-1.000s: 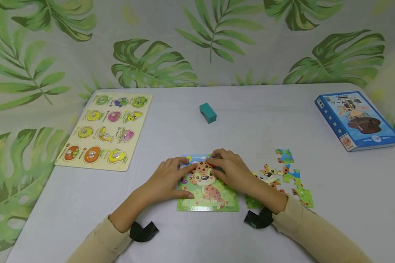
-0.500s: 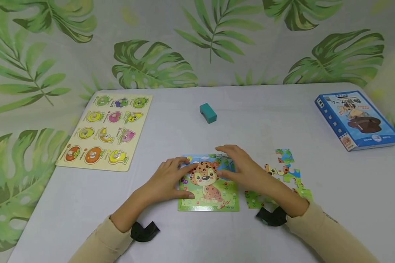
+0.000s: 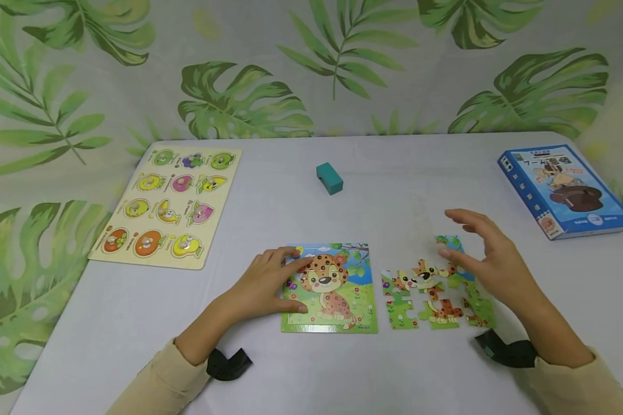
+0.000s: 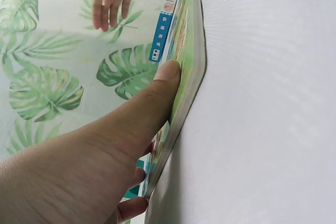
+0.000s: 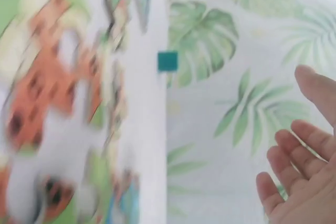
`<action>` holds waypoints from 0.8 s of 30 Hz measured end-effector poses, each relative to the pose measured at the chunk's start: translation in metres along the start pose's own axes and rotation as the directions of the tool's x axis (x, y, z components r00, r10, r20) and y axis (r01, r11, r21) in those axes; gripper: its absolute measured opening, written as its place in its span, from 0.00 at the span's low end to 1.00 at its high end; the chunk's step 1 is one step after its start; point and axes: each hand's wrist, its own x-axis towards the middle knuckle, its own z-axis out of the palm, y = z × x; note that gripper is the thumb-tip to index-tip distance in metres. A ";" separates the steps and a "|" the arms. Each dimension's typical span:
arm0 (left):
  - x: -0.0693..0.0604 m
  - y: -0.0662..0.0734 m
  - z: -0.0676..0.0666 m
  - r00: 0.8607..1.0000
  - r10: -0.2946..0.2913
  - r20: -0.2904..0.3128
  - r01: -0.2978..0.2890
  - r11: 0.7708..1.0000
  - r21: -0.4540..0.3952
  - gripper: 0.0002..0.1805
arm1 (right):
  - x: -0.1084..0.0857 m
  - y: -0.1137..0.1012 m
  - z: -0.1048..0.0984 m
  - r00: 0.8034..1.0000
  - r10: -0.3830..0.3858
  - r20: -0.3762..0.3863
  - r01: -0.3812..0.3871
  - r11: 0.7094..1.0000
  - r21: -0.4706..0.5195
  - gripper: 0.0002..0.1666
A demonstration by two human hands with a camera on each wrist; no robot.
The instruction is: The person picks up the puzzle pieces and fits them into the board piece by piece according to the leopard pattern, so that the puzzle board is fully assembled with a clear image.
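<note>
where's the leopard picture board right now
In the head view, the leopard picture board lies on the white table, with the left hand on its left side and loose puzzle pieces just to its right.

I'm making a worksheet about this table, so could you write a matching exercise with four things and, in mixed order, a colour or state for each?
Things
1. Left hand
2. Right hand
3. Block
4. Fruit board

Colours or states
A. Teal
B. In the air, holding nothing
C. Cream-coloured background
D. Resting on the leopard picture

Right pairs: 1-D, 2-B, 3-A, 4-C
</note>
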 end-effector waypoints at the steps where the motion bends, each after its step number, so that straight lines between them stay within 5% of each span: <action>1: 0.000 0.000 0.000 1.000 0.002 -0.002 -0.002 1.000 0.001 0.47 | -0.002 0.006 -0.002 1.000 0.026 0.000 -0.026 1.000 0.001 0.38; 8: 0.000 0.000 0.001 1.000 -0.014 0.001 0.014 1.000 -0.009 0.47 | -0.007 0.039 -0.007 0.990 0.137 0.038 -0.138 0.990 0.011 0.33; 13: 0.000 0.000 0.002 1.000 -0.018 0.002 0.018 1.000 -0.011 0.47 | -0.007 0.054 -0.006 0.984 0.151 0.093 -0.150 0.989 -0.012 0.34; 24: 0.000 0.001 0.000 1.000 -0.020 0.008 0.021 0.999 -0.028 0.47 | -0.010 0.076 -0.006 0.934 0.277 0.224 -0.275 0.961 -0.043 0.35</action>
